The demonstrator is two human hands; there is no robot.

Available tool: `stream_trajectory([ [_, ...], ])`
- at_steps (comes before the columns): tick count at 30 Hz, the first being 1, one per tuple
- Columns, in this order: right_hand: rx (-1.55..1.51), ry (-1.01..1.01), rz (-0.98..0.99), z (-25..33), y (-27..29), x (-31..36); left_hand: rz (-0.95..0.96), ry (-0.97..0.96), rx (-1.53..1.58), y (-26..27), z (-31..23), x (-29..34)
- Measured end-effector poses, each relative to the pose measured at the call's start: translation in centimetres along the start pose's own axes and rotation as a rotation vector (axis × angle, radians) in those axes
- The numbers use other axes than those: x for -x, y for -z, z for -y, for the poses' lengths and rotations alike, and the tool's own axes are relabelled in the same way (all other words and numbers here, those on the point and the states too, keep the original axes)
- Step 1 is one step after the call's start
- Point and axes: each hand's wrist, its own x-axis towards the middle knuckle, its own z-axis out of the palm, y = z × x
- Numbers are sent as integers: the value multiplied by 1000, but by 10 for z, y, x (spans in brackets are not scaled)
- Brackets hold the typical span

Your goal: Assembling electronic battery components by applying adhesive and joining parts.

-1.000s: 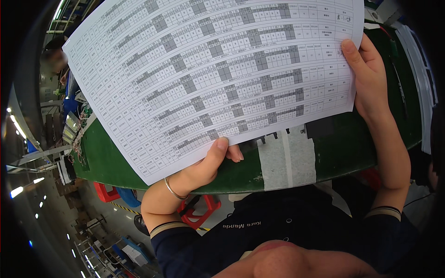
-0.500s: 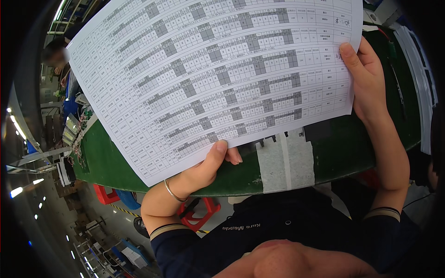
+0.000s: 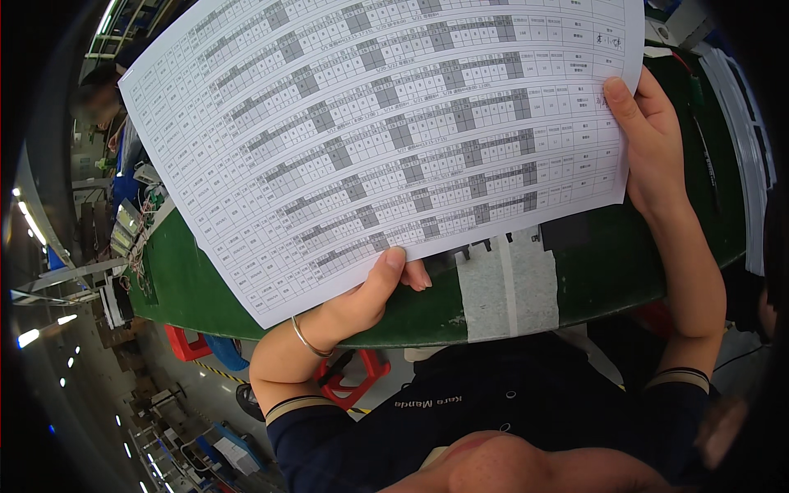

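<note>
A large white sheet of paper (image 3: 238, 238), printed with rows of gridded tables and some handwriting near its right side, is held up over the green table (image 3: 411, 316). My left hand (image 3: 374, 292), with a bangle at the wrist, pinches its lower edge, thumb on the front. At the right edge my right hand (image 3: 653, 135) grips it, thumb in front and fingers partly behind. The sheet hides much of the table beneath. Below it, a grey taped patch (image 3: 509, 296) lies at the table's near edge.
A pen (image 3: 707, 160) lies on the table at the right, next to a stack of white papers (image 3: 740, 148). Wires and small parts (image 3: 140, 222) sit at the far left. Red stools (image 3: 366, 378) stand below the table. Another person (image 3: 99, 99) is at the upper left.
The paper has shifted very slightly, its lower left corner a little higher. Both hands keep their hold. A blurred skin-toned shape has appeared at the lower right.
</note>
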Motion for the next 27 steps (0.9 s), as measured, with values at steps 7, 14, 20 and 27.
stream_trajectory([
  [7,2,11,12,0,1,-3,0,10,-23,0,-1,-1],
  [14,6,6,-22,2,-5,-10,-31,76,-131,10,6,11],
  [20,0,-65,-58,0,9,-17,7,-46,60,-1,16,8],
  [27,17,-96,-88,-12,30,-17,683,-64,-296,27,-23,27],
])
